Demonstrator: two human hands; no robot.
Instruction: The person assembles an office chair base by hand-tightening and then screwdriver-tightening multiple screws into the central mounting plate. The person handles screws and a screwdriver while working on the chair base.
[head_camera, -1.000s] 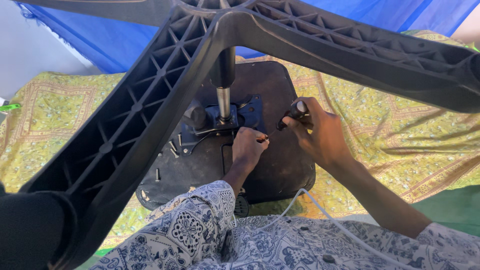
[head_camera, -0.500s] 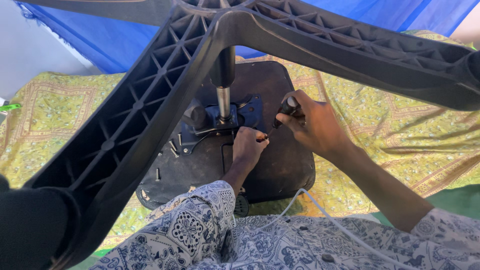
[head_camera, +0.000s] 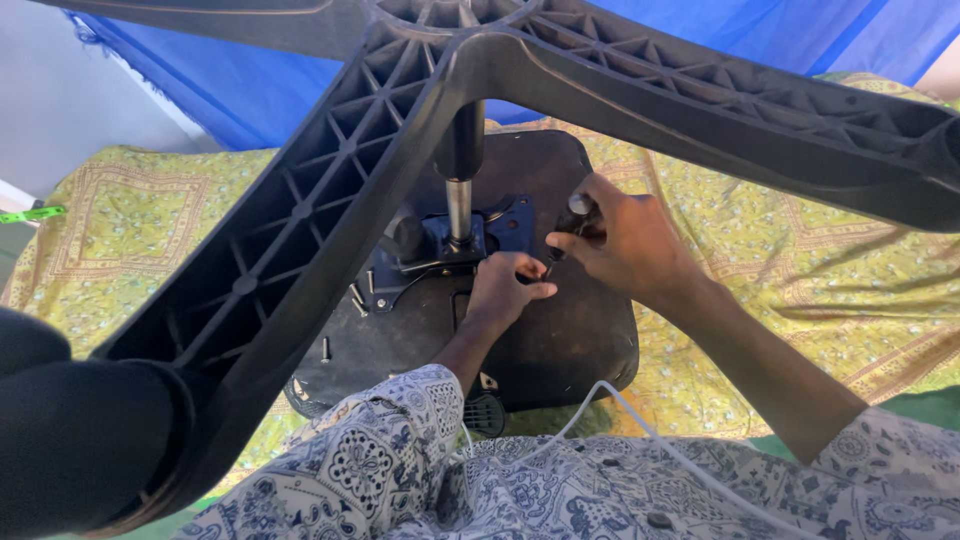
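1. Nearest the camera lie the person's patterned blue-and-white sleeves, with a thin white cable running across them.
2. A black ribbed chair base spans the view overhead, its arms spreading left and right from a hub at the top.
3. The left hand reaches forward under that base; its fingers are curled in, tips pinched together at the edge of the metal mounting plate. It appears to pinch something small there, though what is hidden by the knuckles.
4. The right hand is clenched around the dark handle of a screwdriver, with the rounded grey end of the handle showing above the thumb. The shaft slants down to the left towards the left fingertips, and the two hands nearly touch.
5. Both hands work on the black underside of a chair seat, which lies upside down, with the chrome gas column rising from the plate up to the base hub.
6. Several loose screws lie on the seat underside left of the plate; one more sits nearer the seat's left edge.
7. The seat rests on a yellow-green patterned cloth spread wide on all sides.
8. Farther back hangs a blue tarpaulin, with a pale wall at the far left.
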